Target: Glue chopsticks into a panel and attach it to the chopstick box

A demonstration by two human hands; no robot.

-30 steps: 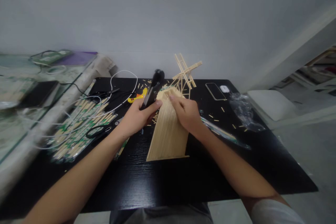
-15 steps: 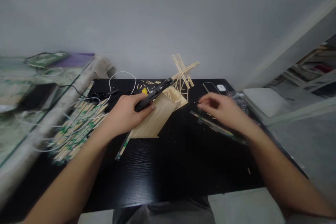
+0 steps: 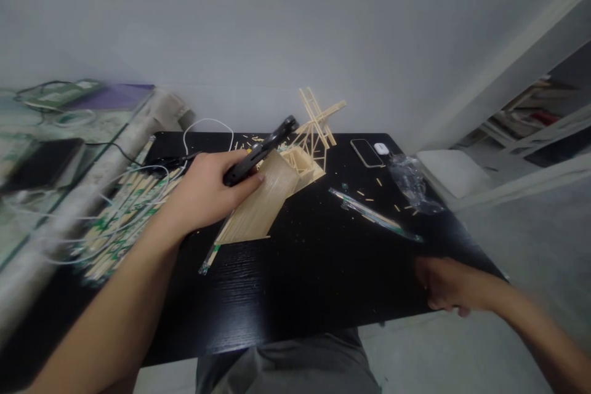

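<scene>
My left hand (image 3: 212, 188) is closed around a long black tool (image 3: 261, 151) whose exact kind I cannot make out. Beneath it lies a flat wooden sheet made of thin sticks (image 3: 258, 206). Just behind that stands a small model of pale wood strips (image 3: 305, 163), topped by crossed lattice blades (image 3: 318, 117) like a windmill. My right hand (image 3: 452, 286) is over the front right edge of the table, smeared by motion, so its fingers are unclear. Nearest to it is a narrow wrapped packet of sticks (image 3: 376, 215).
Wrapped stick bundles (image 3: 124, 221) and a white cable (image 3: 168, 181) cover the left side of the black table (image 3: 318, 283). A phone (image 3: 367, 152), a white earbud case (image 3: 381, 148) and a crumpled clear bag (image 3: 413, 184) sit at the back right. Small wood offcuts are scattered about.
My right hand has moved from above the stick packet toward the front right table edge. My left hand still holds the black tool. The whole view has shifted slightly.
</scene>
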